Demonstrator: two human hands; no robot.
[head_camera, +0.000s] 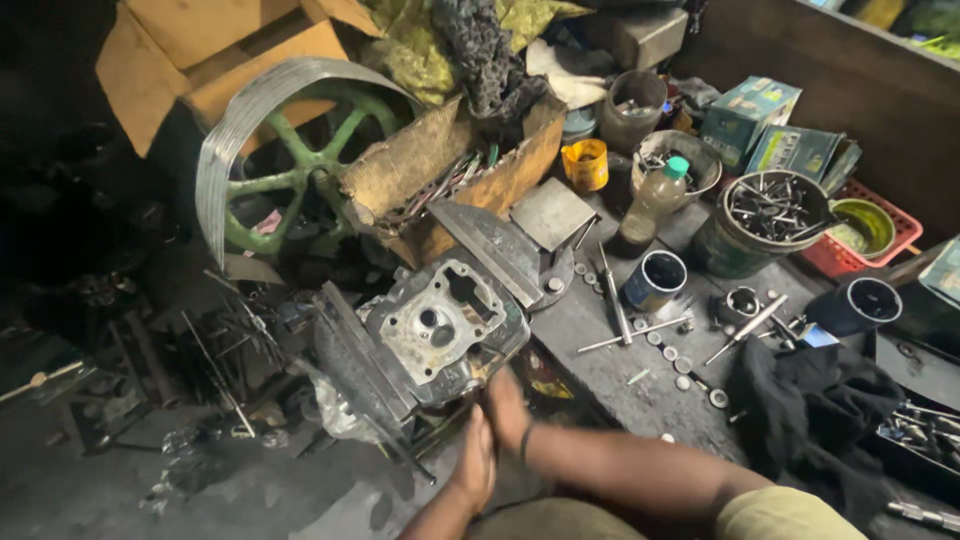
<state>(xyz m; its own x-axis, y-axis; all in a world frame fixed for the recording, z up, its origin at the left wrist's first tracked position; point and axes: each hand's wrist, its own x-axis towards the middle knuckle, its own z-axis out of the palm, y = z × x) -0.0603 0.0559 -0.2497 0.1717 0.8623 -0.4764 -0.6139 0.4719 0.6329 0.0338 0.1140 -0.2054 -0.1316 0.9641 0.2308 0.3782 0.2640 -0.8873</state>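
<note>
Head view: both palms, left hand and right hand, are pressed together just below the engine part, near the worktop edge.

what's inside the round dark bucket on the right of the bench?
The bucket holds a heap of long metal bolts or rods piled crisscross up to the rim. Anything beneath that top layer, and the bucket's bottom, is covered.

The light is dim and comes from the upper right, catching the grey cast-metal engine head and the curved steel rim of the green spoked wheel with a dull sheen. The left side sinks into near-black shadow. The two pressed-together hands are softly blurred, and edges look slightly stretched.
</note>
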